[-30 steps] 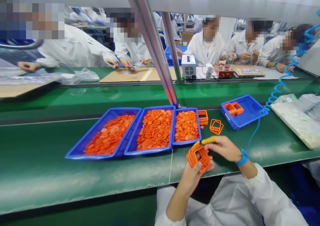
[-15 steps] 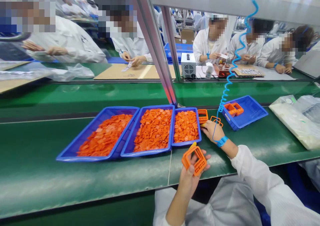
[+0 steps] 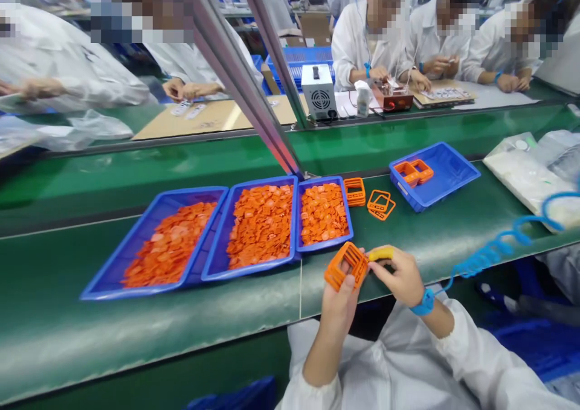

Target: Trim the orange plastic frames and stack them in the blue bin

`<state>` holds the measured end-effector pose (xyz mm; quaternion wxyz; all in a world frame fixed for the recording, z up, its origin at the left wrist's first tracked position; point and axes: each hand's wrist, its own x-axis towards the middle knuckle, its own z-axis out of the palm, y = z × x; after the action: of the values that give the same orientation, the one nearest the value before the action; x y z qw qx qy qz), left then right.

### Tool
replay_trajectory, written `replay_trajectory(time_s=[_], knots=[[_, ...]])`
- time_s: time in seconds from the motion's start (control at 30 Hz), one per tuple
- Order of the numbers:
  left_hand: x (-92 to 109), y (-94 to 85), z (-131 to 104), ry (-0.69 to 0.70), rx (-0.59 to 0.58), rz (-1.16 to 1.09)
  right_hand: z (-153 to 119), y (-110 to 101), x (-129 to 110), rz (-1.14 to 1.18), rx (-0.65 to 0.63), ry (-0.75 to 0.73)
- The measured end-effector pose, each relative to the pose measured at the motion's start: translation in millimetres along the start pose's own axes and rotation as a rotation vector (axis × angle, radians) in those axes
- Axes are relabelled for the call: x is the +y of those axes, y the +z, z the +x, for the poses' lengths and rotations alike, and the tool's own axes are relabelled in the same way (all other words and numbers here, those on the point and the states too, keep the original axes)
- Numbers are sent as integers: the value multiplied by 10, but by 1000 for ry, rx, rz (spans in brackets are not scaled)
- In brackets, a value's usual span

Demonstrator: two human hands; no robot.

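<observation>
My left hand is closed round a small stack of square orange plastic frames, tilted above the bench's front edge. My right hand, with a yellow cover on one fingertip and a blue wrist strap, is pinched at the right side of that stack. Whatever lies between its fingertips is too small to make out. Just beyond the hands is a blue tray heaped with small flat orange pieces. Behind them, a stack of orange frames and a few loose orange frames lie on the green bench.
Two more blue trays of orange pieces, a middle tray and a left tray, stand alongside. A blue tray at right holds orange frames. A coiled blue cord runs from my wrist. A metal post rises behind; co-workers sit opposite.
My right hand has come back from the frames behind to the stack in my left hand. The blue cord now hangs to the right, and the view has shifted.
</observation>
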<state>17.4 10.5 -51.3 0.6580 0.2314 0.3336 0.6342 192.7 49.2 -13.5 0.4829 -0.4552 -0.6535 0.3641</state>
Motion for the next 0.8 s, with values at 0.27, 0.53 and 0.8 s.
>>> replay_trajectory(time_s=[0.27, 0.53, 0.8], knots=[[166, 151, 8, -84, 84, 76, -111, 55, 11, 36, 3, -152], [166, 185, 2, -81, 49, 96, -35, -2, 35, 48, -39, -27], [170, 174, 8, -102, -2, 117, -13, -33, 77, 246, -95, 192]])
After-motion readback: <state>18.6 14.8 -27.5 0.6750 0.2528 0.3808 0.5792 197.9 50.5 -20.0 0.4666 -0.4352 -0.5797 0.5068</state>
